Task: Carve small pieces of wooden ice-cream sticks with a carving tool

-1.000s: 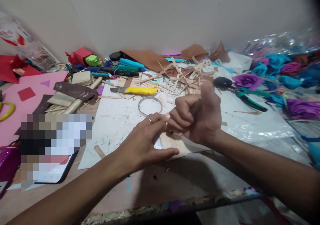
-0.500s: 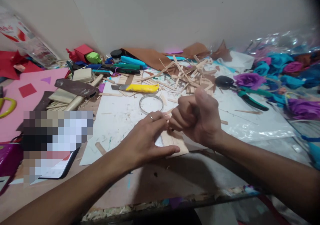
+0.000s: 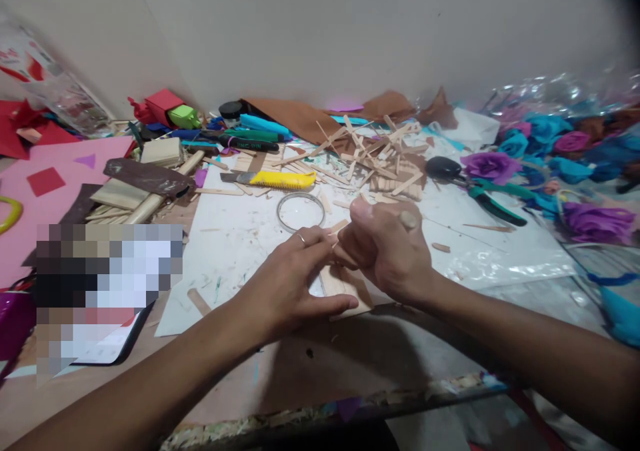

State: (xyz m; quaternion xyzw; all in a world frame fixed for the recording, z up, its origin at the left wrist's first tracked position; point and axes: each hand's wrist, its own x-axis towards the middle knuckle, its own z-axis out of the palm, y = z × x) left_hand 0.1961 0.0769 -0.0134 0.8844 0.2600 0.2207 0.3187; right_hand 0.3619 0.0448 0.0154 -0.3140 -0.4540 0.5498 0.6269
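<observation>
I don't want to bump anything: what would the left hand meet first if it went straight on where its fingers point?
Most likely the closed right hand, just ahead of the left hand. Depth is unclear, so I can't tell whether they already touch.

Two hands [image 3: 285, 277] — one utility knife [image 3: 281, 180], one phone [image 3: 115, 347].

A sheet [image 3: 230, 251] lies across the middle of the table [image 3: 240, 384], with a phone [image 3: 107, 344] to its near left. A board [image 3: 345, 291] lies at the sheet's near edge, under the left hand [image 3: 287, 277]; the right hand [image 3: 390, 254] is beside it. Beyond sit a ring [image 3: 278, 212], a knife [image 3: 285, 180] (blade leftward), then pens [image 3: 250, 144]. Sticks [image 3: 387, 145] heap at the far middle, pliers [image 3: 495, 204] and flowers [image 3: 493, 168] to their right.
</observation>
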